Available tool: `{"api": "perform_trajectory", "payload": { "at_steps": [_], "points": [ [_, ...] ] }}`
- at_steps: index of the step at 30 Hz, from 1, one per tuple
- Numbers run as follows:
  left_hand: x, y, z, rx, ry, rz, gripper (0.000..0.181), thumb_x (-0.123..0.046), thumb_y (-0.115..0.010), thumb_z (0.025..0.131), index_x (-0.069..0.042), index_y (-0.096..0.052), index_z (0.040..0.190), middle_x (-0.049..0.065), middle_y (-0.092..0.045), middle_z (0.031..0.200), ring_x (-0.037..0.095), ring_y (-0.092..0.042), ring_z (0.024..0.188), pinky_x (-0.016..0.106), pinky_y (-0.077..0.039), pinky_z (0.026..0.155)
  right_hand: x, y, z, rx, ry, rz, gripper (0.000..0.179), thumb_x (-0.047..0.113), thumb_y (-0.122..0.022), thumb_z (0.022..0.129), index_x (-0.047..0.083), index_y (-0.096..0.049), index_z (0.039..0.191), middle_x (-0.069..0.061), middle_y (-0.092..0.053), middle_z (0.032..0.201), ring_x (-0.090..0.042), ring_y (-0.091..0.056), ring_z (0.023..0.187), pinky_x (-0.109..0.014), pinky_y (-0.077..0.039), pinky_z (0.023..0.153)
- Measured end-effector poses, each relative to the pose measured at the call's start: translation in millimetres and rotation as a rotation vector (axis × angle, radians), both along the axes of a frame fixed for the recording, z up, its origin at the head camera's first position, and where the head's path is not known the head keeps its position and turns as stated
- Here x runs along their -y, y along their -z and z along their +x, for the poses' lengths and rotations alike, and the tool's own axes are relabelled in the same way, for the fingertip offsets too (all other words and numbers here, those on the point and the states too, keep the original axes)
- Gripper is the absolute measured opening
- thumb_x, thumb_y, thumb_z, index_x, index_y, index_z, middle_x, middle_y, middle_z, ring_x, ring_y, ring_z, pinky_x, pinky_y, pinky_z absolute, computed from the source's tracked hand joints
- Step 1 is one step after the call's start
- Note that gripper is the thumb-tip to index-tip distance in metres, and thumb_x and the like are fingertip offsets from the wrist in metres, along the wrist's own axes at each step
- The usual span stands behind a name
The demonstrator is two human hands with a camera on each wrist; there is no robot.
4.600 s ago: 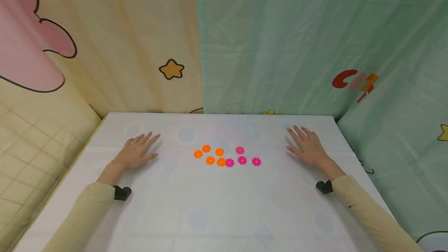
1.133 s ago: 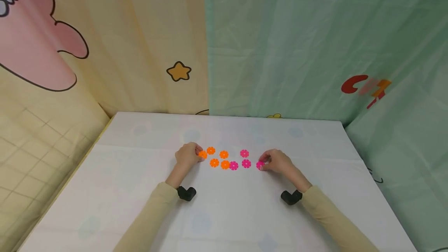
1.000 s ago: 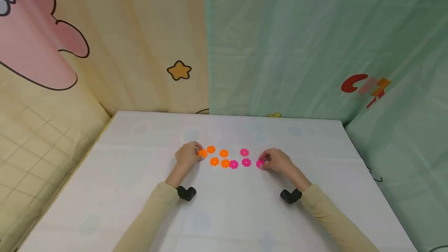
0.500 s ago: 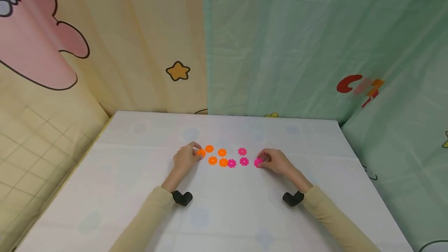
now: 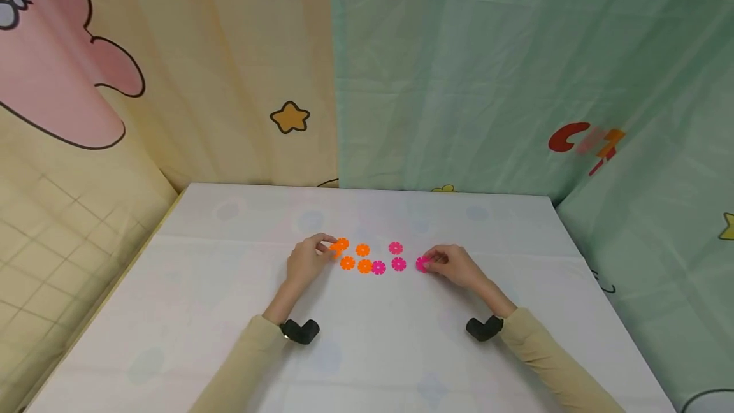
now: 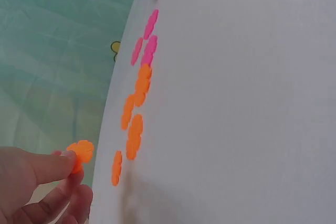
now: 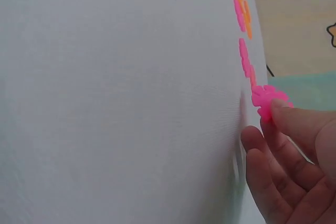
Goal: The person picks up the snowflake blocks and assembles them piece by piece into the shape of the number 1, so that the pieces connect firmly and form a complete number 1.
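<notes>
Left hand (image 5: 305, 263) grasps an orange disc (image 6: 81, 152) between thumb and fingers, above the white table (image 5: 367, 343) at the left end of the group; in the head view this disc overlaps the nearest of four other orange discs (image 5: 362, 250), which lie just right of that hand. Right hand (image 5: 455, 265) pinches a pink disc (image 7: 268, 98) by thumb and fingertip at the right end, three other pink discs (image 5: 398, 264) lying between it and the orange ones, the leftmost pink appearing to touch an orange neighbour
</notes>
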State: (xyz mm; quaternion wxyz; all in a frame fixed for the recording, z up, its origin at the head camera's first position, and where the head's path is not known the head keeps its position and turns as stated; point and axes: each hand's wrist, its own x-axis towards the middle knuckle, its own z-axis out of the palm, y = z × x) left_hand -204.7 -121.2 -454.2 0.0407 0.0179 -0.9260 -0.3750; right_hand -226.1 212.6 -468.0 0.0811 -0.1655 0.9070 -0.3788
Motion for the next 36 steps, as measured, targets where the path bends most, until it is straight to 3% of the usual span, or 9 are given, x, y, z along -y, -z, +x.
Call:
{"api": "perform_trajectory", "payload": {
  "at_steps": [6,11,21,27,36],
  "points": [
    [-11.7,-9.9,10.2,-0.046,0.013,0.05,0.023,-0.016,-0.072,0.085,-0.014,-0.072,0.109,0.007,-0.069,0.086,0.014,-0.057,0.063,0.023,-0.039,0.05,3.4,0.9,2.2,-0.039,0.028,-0.081,0.02,0.016,-0.072,0.086,0.006,-0.069,0.102,-0.003,-0.067,0.077,-0.013,-0.056,0.056,-0.024,-0.049,0.051],
    [-20.3,-17.6,15.5,-0.066,0.02,0.091,0.022,-0.018,-0.074,0.083,-0.013,-0.074,0.105,0.005,-0.07,0.086,0.014,-0.058,0.065,0.023,-0.041,0.051,8.2,-1.6,5.8,-0.086,0.033,-0.139,0.02,0.016,-0.072,0.086,0.006,-0.069,0.103,-0.007,-0.068,0.076,-0.018,-0.058,0.058,-0.023,-0.049,0.05],
    [-30.4,-24.2,13.8,-0.059,0.045,0.242,0.019,-0.018,-0.076,0.082,-0.006,-0.076,0.097,0.009,-0.074,0.086,0.016,-0.063,0.071,0.022,-0.048,0.055,28.0,-16.1,7.4,-0.168,0.083,-0.243,0.02,0.015,-0.07,0.087,0.006,-0.07,0.105,-0.016,-0.072,0.086,-0.031,-0.065,0.073,-0.023,-0.053,0.055],
    [-35.3,-24.1,11.8,-0.036,0.077,0.332,0.019,-0.014,-0.073,0.084,-0.001,-0.074,0.097,0.011,-0.073,0.086,0.032,-0.066,0.075,0.021,-0.051,0.057,39.6,-23.9,5.9,-0.185,0.103,-0.269,0.019,0.012,-0.07,0.087,0.003,-0.07,0.104,-0.016,-0.071,0.087,-0.034,-0.066,0.075,-0.022,-0.054,0.057],
    [-40.8,-27.6,7.1,0.037,0.104,0.428,0.023,-0.017,-0.068,0.089,0.0,-0.07,0.105,0.019,-0.072,0.092,0.037,-0.067,0.08,0.042,-0.057,0.071,54.4,-28.1,3.8,-0.202,0.089,-0.327,0.018,0.015,-0.069,0.088,0.005,-0.07,0.103,-0.013,-0.071,0.088,-0.037,-0.065,0.077,-0.021,-0.054,0.058]
  ]
}}
